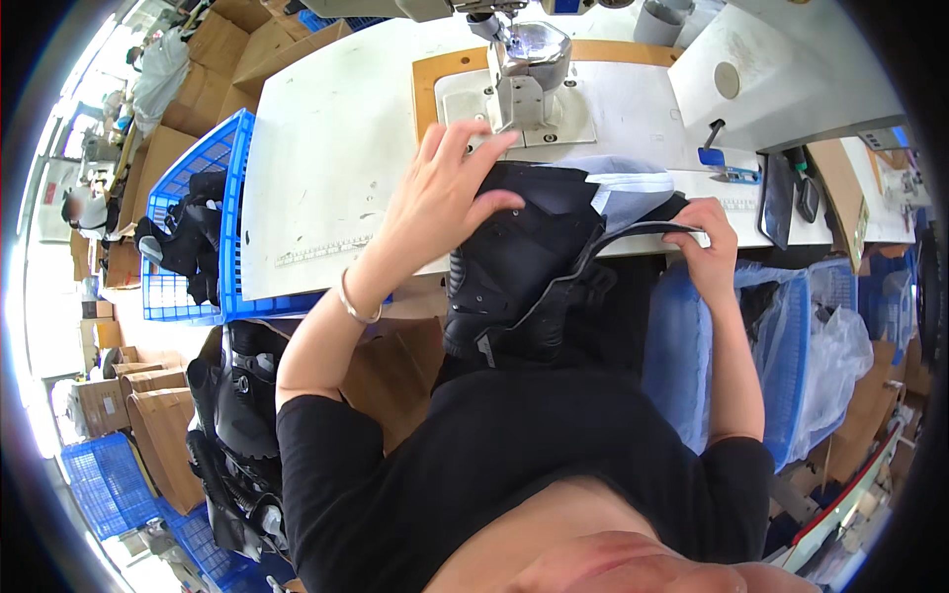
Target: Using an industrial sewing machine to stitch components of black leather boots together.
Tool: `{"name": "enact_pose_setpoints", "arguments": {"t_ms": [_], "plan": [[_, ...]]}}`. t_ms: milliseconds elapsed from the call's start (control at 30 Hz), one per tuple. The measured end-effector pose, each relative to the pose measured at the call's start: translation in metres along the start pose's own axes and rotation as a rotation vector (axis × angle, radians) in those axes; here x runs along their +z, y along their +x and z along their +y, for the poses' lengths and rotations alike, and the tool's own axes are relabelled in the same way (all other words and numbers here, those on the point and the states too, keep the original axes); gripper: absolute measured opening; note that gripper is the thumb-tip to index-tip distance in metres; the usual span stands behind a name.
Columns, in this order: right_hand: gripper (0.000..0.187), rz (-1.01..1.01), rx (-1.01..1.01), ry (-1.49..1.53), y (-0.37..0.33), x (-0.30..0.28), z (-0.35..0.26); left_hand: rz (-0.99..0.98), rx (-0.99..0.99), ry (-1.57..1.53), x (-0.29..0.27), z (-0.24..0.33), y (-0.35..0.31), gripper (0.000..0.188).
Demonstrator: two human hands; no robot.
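Observation:
A black boot (524,232) with a grey lining and a ridged sole lies across the front edge of the white sewing table, its sole end toward my body. Pinched between the fingers and thumb of my right hand (707,242) is the boot's dark upper edge, on the right. My left hand (447,188) is spread at the boot's left side, thumb over the black upper and fingers apart above it; whether the palm touches the boot is hidden. Just beyond the boot stands the metal post of a sewing machine (532,84).
On the left, a blue crate (235,212) holds black boots; more black boots (242,395) are piled below it. Blue bins (682,346) with clear plastic stand at right. Blue-handled thread snips (736,176) and a dark phone-like slab (777,203) lie on the table's right.

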State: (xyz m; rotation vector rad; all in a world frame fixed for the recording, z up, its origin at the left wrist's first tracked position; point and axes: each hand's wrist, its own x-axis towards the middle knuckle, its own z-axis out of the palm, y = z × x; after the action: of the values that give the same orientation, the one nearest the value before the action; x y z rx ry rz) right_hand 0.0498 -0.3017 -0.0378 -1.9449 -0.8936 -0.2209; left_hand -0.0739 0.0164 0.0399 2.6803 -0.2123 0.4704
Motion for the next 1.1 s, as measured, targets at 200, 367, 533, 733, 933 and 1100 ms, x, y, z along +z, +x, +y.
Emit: {"name": "enact_pose_setpoints", "arguments": {"t_ms": [200,367,533,733,933,1100], "plan": [[0.032,-0.428,-0.081,0.129,0.031,-0.036,-0.014,-0.084,0.201,-0.091,0.023,-0.001,0.019,0.026],[0.035,-0.642,0.409,0.281,0.089,-0.024,-0.07,-0.093,0.157,-0.051,0.023,0.01,0.018,0.02],[0.031,-0.982,0.191,-0.045,0.129,0.019,-0.086,-0.576,-0.258,-0.29,0.006,-0.001,0.048,0.042],[0.018,-0.72,-0.505,-0.576,0.096,0.051,-0.15,-0.932,-0.684,-0.697,0.005,-0.046,0.046,0.035],[0.01,-0.462,-0.76,-0.85,0.024,0.126,-0.217,-0.736,-0.393,0.09,0.031,-0.019,0.036,0.032],[0.011,-0.849,-0.657,-0.43,0.065,0.063,-0.19,-0.115,-0.239,0.106,0.049,0.003,-0.002,0.025]]}}
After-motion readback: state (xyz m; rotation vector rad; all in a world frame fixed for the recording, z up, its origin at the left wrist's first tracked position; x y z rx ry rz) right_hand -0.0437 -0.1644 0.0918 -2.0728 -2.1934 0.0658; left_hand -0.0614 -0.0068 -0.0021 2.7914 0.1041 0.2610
